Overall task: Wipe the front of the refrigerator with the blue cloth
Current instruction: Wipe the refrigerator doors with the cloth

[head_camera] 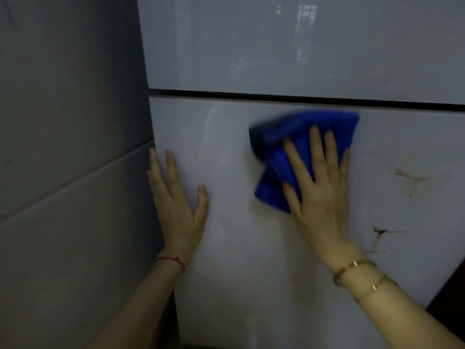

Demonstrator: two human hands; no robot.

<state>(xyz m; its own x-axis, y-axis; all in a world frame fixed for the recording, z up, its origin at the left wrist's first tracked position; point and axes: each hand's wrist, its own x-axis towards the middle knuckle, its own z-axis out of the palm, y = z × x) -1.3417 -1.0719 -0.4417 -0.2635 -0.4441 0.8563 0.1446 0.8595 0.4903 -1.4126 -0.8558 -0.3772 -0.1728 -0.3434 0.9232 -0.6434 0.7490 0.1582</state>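
The white glossy refrigerator (251,260) fills most of the view, with a dark horizontal gap (276,97) between its upper and lower doors. My right hand (319,187) lies flat with fingers spread, pressing the blue cloth (284,144) against the upper part of the lower door. The bunched cloth is blurred and sticks out above and to the left of the fingers. My left hand (176,202) rests flat and empty on the lower door near its left edge. Brown streaky stains (380,234) mark the door to the right of my right hand.
A grey tiled wall (70,147) stands directly left of the refrigerator. A fainter brownish stain (412,181) sits higher on the lower door's right side. A dark strip (450,303) shows past the door's lower right edge.
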